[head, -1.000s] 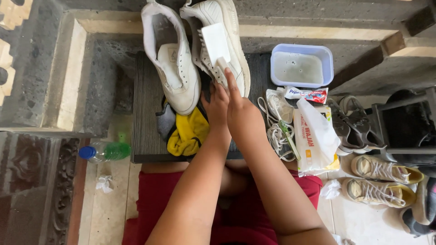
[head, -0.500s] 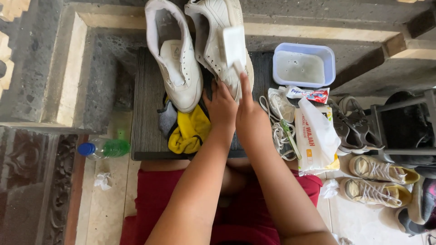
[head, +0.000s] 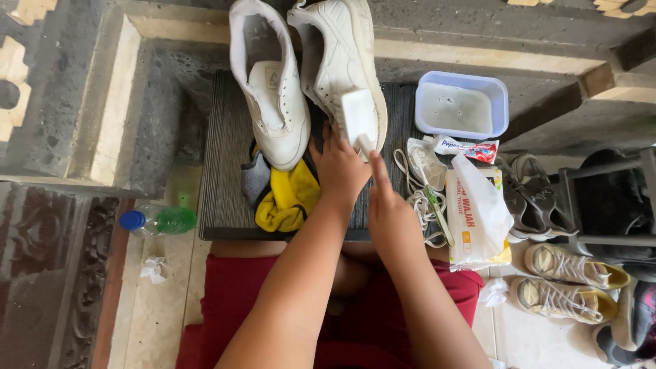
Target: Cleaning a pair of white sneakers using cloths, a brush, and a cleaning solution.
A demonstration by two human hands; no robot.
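Two white sneakers stand on a dark ribbed mat [head: 222,157]: the left sneaker [head: 270,89] with its opening up, the right sneaker [head: 345,55] tilted on its side. My left hand [head: 338,171] rests on the heel end of the right sneaker. My right hand [head: 388,212] is just behind it, fingers stretched up to the short handle of a white rectangular cleaning block [head: 358,116] pressed on that sneaker's side. I sit with red shorts [head: 236,307] at the mat's near edge.
A yellow cloth [head: 287,198] and a grey cloth [head: 254,179] lie under the sneakers. To the right are a blue-rimmed tub of water [head: 461,106], a toothpaste tube [head: 468,147], white laces [head: 418,174], a wipes pack [head: 478,212], other shoes [head: 570,266] and a rack. A green bottle [head: 158,220] lies at the left.
The white block has slid along the right sneaker's side toward its heel. My right hand has drawn back toward me, while my left hand stays on the sneaker.
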